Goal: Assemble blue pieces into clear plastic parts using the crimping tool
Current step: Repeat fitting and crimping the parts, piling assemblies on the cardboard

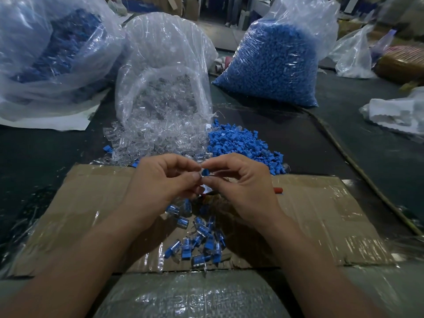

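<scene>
Forearms converge; left hand and right hand raised, fingertips meeting, thumb and forefinger of each pinching one small part, other fingers curled

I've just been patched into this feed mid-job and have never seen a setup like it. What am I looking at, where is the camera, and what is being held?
There is no machine here. A person works with bare hands, and the single picture comes from a camera worn on the head, looking forward and down. The left hand and right hand meet over a sheet of cardboard. Both pinch a small clear part, with a blue piece showing between the fingertips. Nearer the person lie finished parts, clear with blue inside. Beyond the hands a clear pile spills from its bag, with a blue pile beside it. A red handle pokes out past the right hand; I cannot tell whether it is the crimping tool.
</scene>
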A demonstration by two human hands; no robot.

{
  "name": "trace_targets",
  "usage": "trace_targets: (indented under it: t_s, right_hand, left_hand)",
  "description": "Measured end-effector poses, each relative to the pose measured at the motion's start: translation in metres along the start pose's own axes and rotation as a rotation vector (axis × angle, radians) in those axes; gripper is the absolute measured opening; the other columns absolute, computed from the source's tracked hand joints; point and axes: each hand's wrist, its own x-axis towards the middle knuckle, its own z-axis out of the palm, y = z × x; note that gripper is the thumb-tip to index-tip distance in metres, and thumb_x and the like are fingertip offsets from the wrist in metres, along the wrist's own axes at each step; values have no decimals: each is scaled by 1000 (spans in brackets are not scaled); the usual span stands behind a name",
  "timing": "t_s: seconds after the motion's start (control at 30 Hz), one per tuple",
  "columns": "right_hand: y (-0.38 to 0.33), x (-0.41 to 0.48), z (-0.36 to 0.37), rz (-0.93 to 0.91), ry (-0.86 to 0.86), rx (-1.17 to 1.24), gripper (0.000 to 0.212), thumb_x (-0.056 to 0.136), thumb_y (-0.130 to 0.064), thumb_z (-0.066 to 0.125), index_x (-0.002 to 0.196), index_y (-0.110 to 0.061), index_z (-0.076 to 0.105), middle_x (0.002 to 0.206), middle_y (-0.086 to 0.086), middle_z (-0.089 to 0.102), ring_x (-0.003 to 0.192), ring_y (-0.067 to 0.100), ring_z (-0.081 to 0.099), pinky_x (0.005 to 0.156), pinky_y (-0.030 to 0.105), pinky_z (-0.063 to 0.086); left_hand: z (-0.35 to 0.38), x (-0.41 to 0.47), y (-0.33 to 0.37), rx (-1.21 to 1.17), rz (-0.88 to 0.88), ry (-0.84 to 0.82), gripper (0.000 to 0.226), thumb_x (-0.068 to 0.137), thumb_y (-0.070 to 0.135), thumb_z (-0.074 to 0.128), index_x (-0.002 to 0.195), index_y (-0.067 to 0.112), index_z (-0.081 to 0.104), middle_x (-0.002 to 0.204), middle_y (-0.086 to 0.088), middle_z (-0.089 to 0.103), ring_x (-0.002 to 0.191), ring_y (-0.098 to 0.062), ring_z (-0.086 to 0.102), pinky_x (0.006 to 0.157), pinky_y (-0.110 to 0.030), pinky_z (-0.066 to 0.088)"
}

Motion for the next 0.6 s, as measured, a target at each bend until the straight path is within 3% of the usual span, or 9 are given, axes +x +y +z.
trace_targets:
  t_s: [0.23, 0.37, 0.6]
  right_hand:
    - [3, 0, 0, 15, -13, 37, 30, 72, -5, 74, 93, -24, 67, 86, -13, 65, 82, 4, 63, 76, 20, 53]
    - [4, 0, 0, 15, -11, 67, 30, 71, -2, 74, 96, -19, 69, 89, -1, 69, 83, 11, 65, 77, 29, 55]
    - [4, -1, 0, 22, -64, 73, 38, 71, -1, 74, 96, -28, 66, 90, -15, 65, 88, 3, 64, 81, 19, 52]
  left_hand:
    - [0, 0, 1, -15, -2, -30, 12, 73, -3, 61, 78, 9, 63, 64, -8, 70, 53, -13, 66, 49, -16, 51]
    - [0, 0, 2, -49, -11, -31, 18, 61, 12, 64, 78, 7, 63, 64, -9, 70, 54, -13, 66, 50, -16, 51]
    - [-2, 3, -1, -41, -43, -15, 10, 71, -3, 64, 73, 6, 62, 59, -10, 68, 49, -14, 64, 46, -17, 50]
